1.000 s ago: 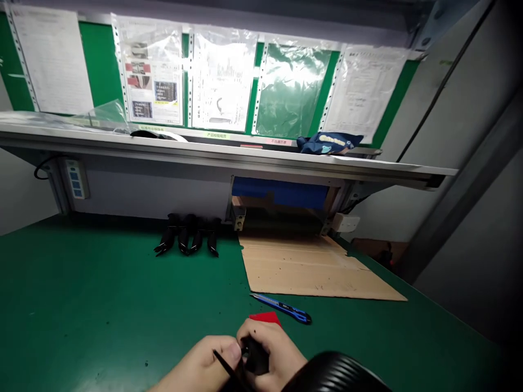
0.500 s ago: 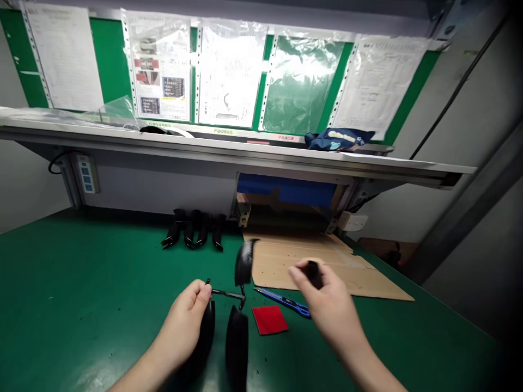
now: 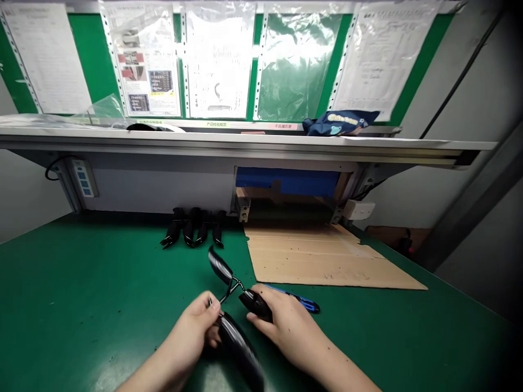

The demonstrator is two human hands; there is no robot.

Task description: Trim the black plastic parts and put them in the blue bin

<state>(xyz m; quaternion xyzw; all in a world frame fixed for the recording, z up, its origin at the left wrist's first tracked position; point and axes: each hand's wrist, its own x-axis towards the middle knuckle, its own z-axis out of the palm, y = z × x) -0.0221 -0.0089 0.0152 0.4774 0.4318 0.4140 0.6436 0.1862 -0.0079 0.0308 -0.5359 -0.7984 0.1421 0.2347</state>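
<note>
My left hand (image 3: pixel 192 332) pinches the thin black runner (image 3: pixel 232 287) of a moulded plastic frame. Glossy black curved parts branch from it: an upper curved part (image 3: pixel 220 265) points up and left, and a lower curved part (image 3: pixel 241 348) hangs toward me, blurred at its end. My right hand (image 3: pixel 286 324) is closed around another black curved part (image 3: pixel 255 305), whose tip meets the runner's right end; whether it is joined there I cannot tell. Partly covered by my right hand, a blue utility knife (image 3: pixel 308 304) lies on the green table. The red square is out of sight.
Several similar black parts (image 3: pixel 194 227) lie in a row at the back of the green table (image 3: pixel 81 294). A flat cardboard sheet (image 3: pixel 318 261) sits right of centre, before an opening with a blue cover (image 3: pixel 286 181). A shelf (image 3: pixel 204 142) crosses above.
My right hand has moved left and down from beside the frame to its runner, taking a curved part there. The frame has turned in my left hand. The red square has become hidden.
</note>
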